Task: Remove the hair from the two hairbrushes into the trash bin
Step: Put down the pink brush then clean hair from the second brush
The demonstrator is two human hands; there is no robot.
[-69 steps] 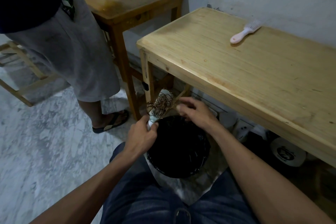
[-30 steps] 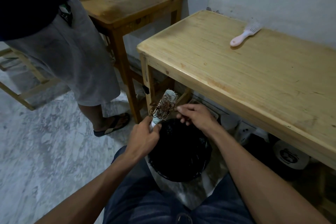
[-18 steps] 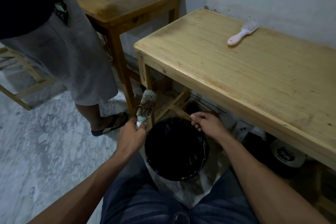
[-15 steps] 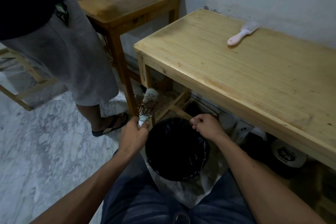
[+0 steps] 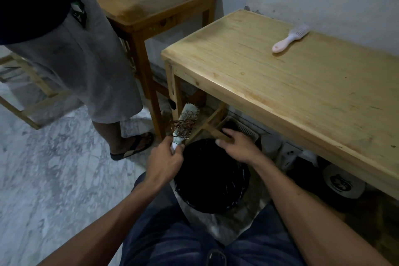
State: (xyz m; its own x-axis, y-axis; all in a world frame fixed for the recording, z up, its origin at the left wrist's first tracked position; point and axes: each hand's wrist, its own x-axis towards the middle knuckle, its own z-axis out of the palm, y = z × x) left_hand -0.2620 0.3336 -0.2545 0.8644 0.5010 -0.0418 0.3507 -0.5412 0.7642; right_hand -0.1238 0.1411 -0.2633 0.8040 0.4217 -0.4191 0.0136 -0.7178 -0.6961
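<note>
My left hand grips the handle of a white round hairbrush, held upright and tilted right, just left of the trash bin. A tangle of brown hair clings to its bristles. The black-lined trash bin stands on the floor between my knees. My right hand hovers over the bin's far rim, fingers stretched left toward the brush, with nothing seen in it. A second, pink-handled hairbrush lies on the light wooden table near the wall.
Another person in grey shorts stands at the left, a sandalled foot close to the bin. A darker side table stands behind. A white basket and other items sit under the light table.
My right hand went from the brush to above the bin with fingers closed, and now reaches back toward the brush with fingers stretched. The brush swung left, then returned toward the bin.
</note>
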